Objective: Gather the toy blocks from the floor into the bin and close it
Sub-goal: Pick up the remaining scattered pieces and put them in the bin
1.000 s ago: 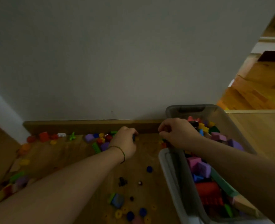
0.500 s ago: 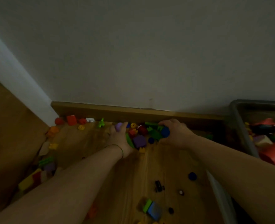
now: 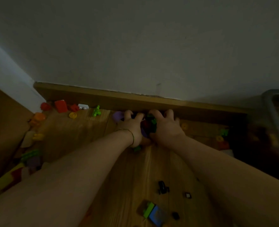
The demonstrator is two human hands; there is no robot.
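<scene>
**A:** Entry one: progress on the gathering?

**B:** Partial, in my judgement. The grey translucent plastic bin [image 3: 268, 102] sits at the right edge, with only a corner of its rim in view. Something red shows inside; the rest is too dark to count. No lid is in view, and closing is not yet done.

**A:** Hands?

**B:** Two. The left hand [image 3: 132, 130] and the right hand [image 3: 165, 130] lie side by side against the wooden skirting board [image 3: 94, 97]. Their fingers curl round one cluster of small green, dark red and purple plastic blocks [image 3: 150, 126] on the wooden plank floor [image 3: 79, 133]. Both grasp it; whether it is off the floor I cannot tell. Pieces within: not countable.

**A:** Loose stock outstanding?

**B:**
- **Along the skirting, left:**
  - red plastic pieces [image 3: 61, 106], three
  - white studded brick [image 3: 83, 106], one
  - lime-green figure-shaped piece [image 3: 96, 111], one
  - purple rounded block [image 3: 117, 116], one, touching the left fingers
- **Either side of the hands:** yellow plastic rings [image 3: 73, 115], three seen, one to the left and two to the right, the rightmost blurred.
- **Near foreground:**
  - small black pieces [image 3: 162, 187], three
  - green-and-blue block [image 3: 153, 212], one
- **Left margin:** an orange piece [image 3: 37, 118] and a blurred mixed heap, not countable.

Much of the floor stock, I'd estimate, is yet to be binned.
</scene>
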